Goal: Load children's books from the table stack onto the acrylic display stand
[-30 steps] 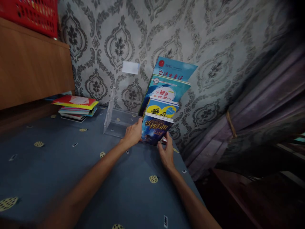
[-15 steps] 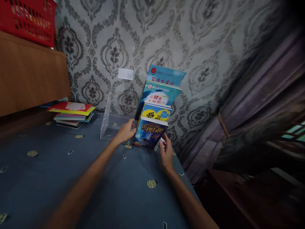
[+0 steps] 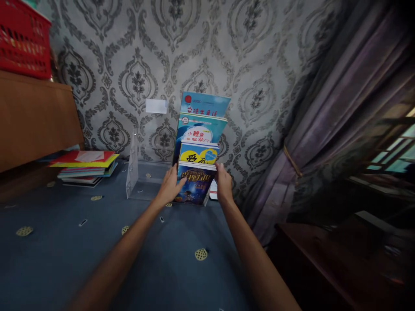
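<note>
Several books stand in tiers in a clear acrylic rack (image 3: 132, 172) against the wall. At the front is a dark blue book (image 3: 194, 188) with gold lettering, with more books right behind it. Behind them rise a blue-and-yellow book (image 3: 198, 152), a light blue book (image 3: 202, 125) and a taller blue book (image 3: 207, 103). My left hand (image 3: 170, 185) grips the dark blue book's left edge, thumb across its cover. My right hand (image 3: 223, 183) is closed at its upper right edge, fingertips partly hidden. A phone-like white object (image 3: 213, 190) shows beside my right hand.
A stack of thin books (image 3: 86, 166) lies left of the rack on the blue patterned cloth (image 3: 136, 268). Farther left, a red basket (image 3: 24, 41) sits on a wooden cabinet (image 3: 35, 116). A tied curtain (image 3: 279, 185) hangs at the right, above dark furniture.
My right hand has moved up the right side of the dark blue book and closed at its edge. My left thumb now lies across the cover. The view has shifted right.
</note>
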`<action>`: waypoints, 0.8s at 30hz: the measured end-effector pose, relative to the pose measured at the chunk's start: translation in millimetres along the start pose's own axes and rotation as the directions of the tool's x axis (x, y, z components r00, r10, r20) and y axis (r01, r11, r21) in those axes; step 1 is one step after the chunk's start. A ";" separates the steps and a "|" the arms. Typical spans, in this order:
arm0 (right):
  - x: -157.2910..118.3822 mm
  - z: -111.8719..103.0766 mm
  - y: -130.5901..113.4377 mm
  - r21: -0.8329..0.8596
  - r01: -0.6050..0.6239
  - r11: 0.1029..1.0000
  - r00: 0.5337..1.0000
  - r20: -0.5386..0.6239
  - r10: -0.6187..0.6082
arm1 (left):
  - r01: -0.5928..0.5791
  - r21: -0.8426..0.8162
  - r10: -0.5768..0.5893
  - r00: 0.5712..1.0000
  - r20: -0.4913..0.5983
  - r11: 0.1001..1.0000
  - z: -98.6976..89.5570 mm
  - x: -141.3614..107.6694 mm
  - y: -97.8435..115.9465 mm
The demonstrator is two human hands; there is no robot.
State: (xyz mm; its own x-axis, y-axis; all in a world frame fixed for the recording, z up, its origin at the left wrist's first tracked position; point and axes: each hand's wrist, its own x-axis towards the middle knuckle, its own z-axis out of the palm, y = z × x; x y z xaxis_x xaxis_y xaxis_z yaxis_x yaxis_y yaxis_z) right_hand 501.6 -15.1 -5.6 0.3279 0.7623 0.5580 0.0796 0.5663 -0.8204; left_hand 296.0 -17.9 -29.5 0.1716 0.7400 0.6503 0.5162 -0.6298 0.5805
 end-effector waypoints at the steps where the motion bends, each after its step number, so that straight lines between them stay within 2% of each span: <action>1: -1.2 1.1 -2.4 -0.016 0.011 1.000 1.000 0.023 -0.011 | 0.002 -0.005 -0.002 1.000 0.004 1.000 0.4 -0.2 -0.7; 6: -7.6 0.0 -9.7 -0.110 0.023 0.994 0.998 0.063 -0.016 | 0.005 -0.030 -0.005 1.000 0.018 1.000 0.2 0.5 -2.4; 9: -8.7 -0.9 -10.2 -0.108 0.031 0.994 0.995 0.093 -0.021 | 0.016 -0.035 -0.015 1.000 0.020 0.999 0.1 1.4 -2.0; 24: -8.8 -3.7 -4.4 -0.120 0.022 0.992 0.997 0.082 -0.012 | 0.001 -0.067 0.001 1.000 0.028 0.998 0.1 3.1 -4.2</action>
State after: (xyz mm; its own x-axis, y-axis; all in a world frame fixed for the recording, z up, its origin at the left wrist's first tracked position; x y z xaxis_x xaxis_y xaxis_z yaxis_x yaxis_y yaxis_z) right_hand 501.9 -25.5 -7.4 0.2489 0.7783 0.5765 0.1996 0.5412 -0.8168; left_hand 294.4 -13.0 -29.9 0.1958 0.7456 0.6370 0.4590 -0.6437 0.6123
